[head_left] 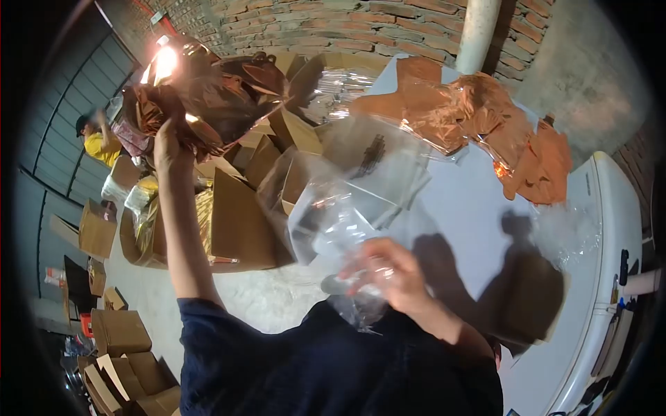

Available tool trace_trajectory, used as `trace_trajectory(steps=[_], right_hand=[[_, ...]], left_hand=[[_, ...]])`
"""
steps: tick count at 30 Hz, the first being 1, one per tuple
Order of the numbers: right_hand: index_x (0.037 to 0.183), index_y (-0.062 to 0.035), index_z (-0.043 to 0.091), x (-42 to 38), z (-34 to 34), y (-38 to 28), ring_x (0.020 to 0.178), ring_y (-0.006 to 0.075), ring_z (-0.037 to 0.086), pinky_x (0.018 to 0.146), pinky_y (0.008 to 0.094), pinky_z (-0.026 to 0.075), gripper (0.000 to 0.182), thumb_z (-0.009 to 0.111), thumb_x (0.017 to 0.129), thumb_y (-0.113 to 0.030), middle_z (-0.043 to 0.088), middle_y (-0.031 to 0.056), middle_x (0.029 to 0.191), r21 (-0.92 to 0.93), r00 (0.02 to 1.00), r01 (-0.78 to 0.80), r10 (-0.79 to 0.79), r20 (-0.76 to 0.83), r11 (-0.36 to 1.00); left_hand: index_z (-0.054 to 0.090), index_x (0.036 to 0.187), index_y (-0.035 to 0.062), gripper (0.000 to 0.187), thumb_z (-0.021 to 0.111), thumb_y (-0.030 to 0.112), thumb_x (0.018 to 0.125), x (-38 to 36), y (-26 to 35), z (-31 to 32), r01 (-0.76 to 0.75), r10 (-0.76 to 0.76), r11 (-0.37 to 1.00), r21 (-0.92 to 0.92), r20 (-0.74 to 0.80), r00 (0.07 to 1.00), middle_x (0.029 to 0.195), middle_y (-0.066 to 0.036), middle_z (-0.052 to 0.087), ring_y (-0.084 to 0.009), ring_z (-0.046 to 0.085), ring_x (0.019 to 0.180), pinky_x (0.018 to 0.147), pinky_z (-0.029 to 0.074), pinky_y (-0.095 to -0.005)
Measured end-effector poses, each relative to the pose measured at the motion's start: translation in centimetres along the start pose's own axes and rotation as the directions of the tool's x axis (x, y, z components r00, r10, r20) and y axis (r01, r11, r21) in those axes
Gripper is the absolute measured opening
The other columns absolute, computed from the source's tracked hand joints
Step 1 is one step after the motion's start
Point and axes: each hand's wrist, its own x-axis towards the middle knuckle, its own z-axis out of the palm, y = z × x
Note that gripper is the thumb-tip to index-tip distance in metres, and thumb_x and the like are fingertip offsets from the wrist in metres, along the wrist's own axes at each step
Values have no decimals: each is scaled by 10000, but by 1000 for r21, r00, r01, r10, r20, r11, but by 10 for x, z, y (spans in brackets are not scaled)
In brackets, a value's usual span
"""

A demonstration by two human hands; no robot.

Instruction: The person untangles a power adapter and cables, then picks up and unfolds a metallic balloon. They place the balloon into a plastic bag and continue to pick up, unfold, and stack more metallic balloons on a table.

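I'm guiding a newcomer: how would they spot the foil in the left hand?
Find the brick wall. In front of it, left of the white table, the left hand holds up coppery foil. Similar foil lies on the table; this is raised.

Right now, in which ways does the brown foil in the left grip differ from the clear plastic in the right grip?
The brown foil is coppery and looks opaque; the clear plastic is colourless and see-through. The foil is held out on a stretched arm in the left grip; the plastic is nearer the chest, in the right grip. Both look shiny and crumpled.
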Motion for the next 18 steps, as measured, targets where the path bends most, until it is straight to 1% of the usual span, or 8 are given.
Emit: trace_trajectory(steps=[2,4,6,10,11,14,16,18], right_hand=[[1184,9,524,21,18,29,1072,273,639,861,398,565,221,474,970,-11,563,135,1163,48,974,-82,70,215,995],[1203,3,502,38,36,66,1097,204,632,947,312,498,331,507,886,99,567,104,1169,-185,934,1,65,350,983],[1365,-17,392,48,50,91,1259,282,510,1043,384,427,554,624,862,-27,449,171,1354,-455,828,-6,260,498,890],[1490,-43,224,59,53,131,1374,361,345,1115,420,342,819,699,839,-184,278,217,1487,-833,692,390,473,546,392],[1511,-49,182,61,46,141,1391,377,309,1126,423,326,877,712,833,-219,240,224,1507,-867,693,454,530,489,206],[1503,-45,211,60,43,115,1365,376,344,1116,402,340,853,707,830,-217,261,218,1498,-830,750,264,436,497,492],[1468,-26,289,63,34,88,1298,365,431,1085,406,376,761,689,839,-181,368,223,1434,-819,816,257,338,469,513],[1442,-15,335,64,22,50,1247,359,486,1054,409,409,704,679,846,-163,451,219,1371,-837,889,150,298,346,526]], left_hand=[[622,992,58,107,646,125,912,-6,15,6,-129,129,991,-29,-5,992,785,-17,609,-129,564,584,490,443,-243],[591,1060,46,172,650,62,899,-6,27,10,-215,213,968,-125,-29,977,861,-39,615,-120,569,624,487,437,-233],[565,1123,38,252,654,30,888,1,31,3,-337,344,938,-83,80,936,917,-50,618,-117,565,647,489,436,-226],[601,1157,30,233,631,69,929,9,29,-13,-328,329,944,-28,131,935,979,-25,642,-97,603,831,696,486,-232],[571,1189,25,281,634,62,917,9,28,-13,-284,285,958,-29,115,952,968,-39,637,-104,593,767,619,471,-225],[518,1246,10,368,629,48,897,-2,16,-7,-200,199,980,-4,70,977,938,-68,631,-117,577,639,457,441,-211],[532,1232,2,339,607,50,904,-4,3,-3,-221,218,974,52,59,974,925,-71,638,-116,582,636,446,443,-212],[588,1185,-17,297,558,47,896,-1,-7,-6,52,-85,984,168,197,977,993,-69,654,-131,621,745,558,501,-250]])
